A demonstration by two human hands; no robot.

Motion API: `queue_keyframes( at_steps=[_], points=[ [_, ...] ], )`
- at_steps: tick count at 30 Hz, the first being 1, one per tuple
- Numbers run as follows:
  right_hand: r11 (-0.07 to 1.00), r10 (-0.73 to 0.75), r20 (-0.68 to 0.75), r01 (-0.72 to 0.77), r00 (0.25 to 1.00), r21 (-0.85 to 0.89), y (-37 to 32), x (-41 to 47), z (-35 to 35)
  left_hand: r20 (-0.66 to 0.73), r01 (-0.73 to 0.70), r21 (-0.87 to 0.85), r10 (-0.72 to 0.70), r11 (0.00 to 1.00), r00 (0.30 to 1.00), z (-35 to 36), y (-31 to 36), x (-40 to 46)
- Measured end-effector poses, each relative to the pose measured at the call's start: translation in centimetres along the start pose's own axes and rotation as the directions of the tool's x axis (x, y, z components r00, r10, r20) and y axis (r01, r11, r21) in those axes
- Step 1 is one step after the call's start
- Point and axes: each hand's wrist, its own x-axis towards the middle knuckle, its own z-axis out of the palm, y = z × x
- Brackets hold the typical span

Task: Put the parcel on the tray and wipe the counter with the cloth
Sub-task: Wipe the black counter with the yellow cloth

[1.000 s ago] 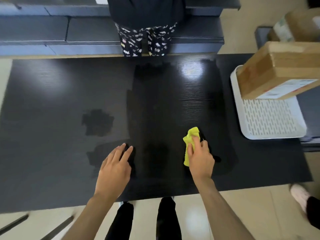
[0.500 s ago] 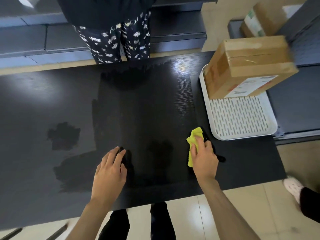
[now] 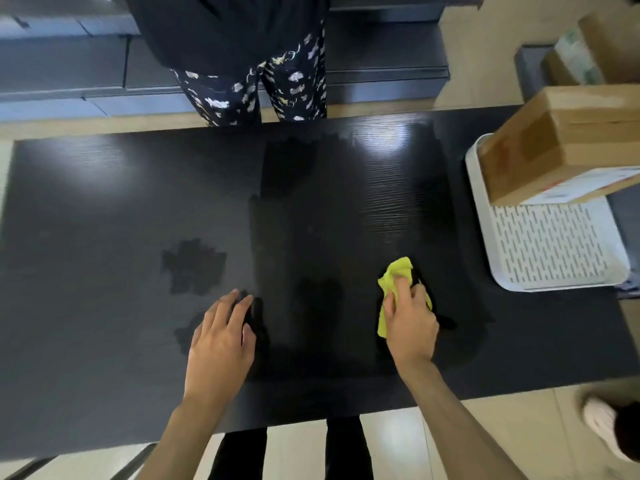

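The brown cardboard parcel (image 3: 568,143) with a white label rests on the far end of the white slotted tray (image 3: 550,251) at the right of the black counter (image 3: 104,209). My right hand (image 3: 410,323) presses a crumpled yellow cloth (image 3: 394,275) onto the counter near its front, left of the tray. My left hand (image 3: 221,344) lies flat on the counter with its fingers apart, holding nothing. Darker damp patches mark the counter near my left hand and around the cloth.
A person in patterned trousers (image 3: 252,91) stands against the counter's far edge. More cardboard boxes (image 3: 588,50) sit at the back right. Someone's white shoe (image 3: 599,427) is on the floor at the front right. Grey benches run along the back.
The view swung left and then back right. My right hand and the cloth barely shifted on the counter. The left hand stayed flat in place.
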Motion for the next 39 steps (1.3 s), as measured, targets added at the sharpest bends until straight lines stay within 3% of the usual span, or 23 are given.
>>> queue_keyframes(
  at_steps=[12, 20, 27, 32, 39],
  points=[
    [0.987, -0.092, 0.183, 0.064, 0.979, 0.149, -25.5, -7.2, 2.4, -0.005, 0.089, -0.074, -0.090, 0.993, 0.996, -4.6, -14.5, 1.0],
    [0.962, -0.204, 0.200, 0.158, 0.958, 0.222, -35.4, -10.3, 3.8, -0.029, 0.131, -0.074, -0.133, 0.989, 0.991, -5.6, -19.3, 0.7],
    [0.936, -0.302, 0.119, 0.271, 0.946, 0.226, -33.0, -8.5, 4.0, -0.015, 0.094, -0.032, -0.095, 0.995, 0.995, -5.2, -18.2, 1.7],
    [0.955, -0.230, 0.053, 0.214, 0.972, 0.207, -28.1, -4.4, 3.4, 0.002, -0.028, 0.002, 0.028, 1.000, 1.000, -4.1, -13.6, 3.2],
    [0.968, -0.158, -0.016, 0.158, 0.987, 0.195, -16.2, 3.0, 2.1, 0.036, -0.101, 0.021, 0.100, 0.995, 0.994, -2.0, -5.6, 5.4]
  ],
)
